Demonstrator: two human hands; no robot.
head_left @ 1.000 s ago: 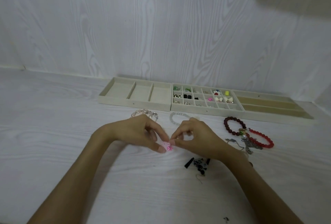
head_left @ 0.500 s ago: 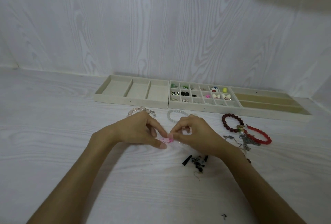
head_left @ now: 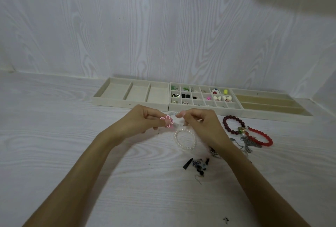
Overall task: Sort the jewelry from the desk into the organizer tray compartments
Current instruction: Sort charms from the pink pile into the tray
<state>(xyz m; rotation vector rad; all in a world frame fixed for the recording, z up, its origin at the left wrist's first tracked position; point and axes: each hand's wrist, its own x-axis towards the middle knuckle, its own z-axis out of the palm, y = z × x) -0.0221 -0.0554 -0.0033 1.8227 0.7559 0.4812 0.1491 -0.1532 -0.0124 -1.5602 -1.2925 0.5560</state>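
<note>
My left hand pinches a small pink flower-shaped piece above the desk, in front of the trays. Just to its right, my right hand has its fingers curled with thumb and forefinger together; whether it holds anything is too small to tell. A white pearl bracelet lies on the desk below the hands. The cream organizer tray with small compartments holds several earrings and studs. Dark red and bright red bead bracelets lie right of my right hand.
A three-compartment tray stands left of the small-compartment tray and a long-slot tray to its right, all against the wall. Black earrings and beads lie near my right forearm. A grey chain sits by the red bracelets.
Both hands rose and moved toward the trays. They parted: the pink flower piece stays with my left hand, and the pearl bracelet beneath them is uncovered.
</note>
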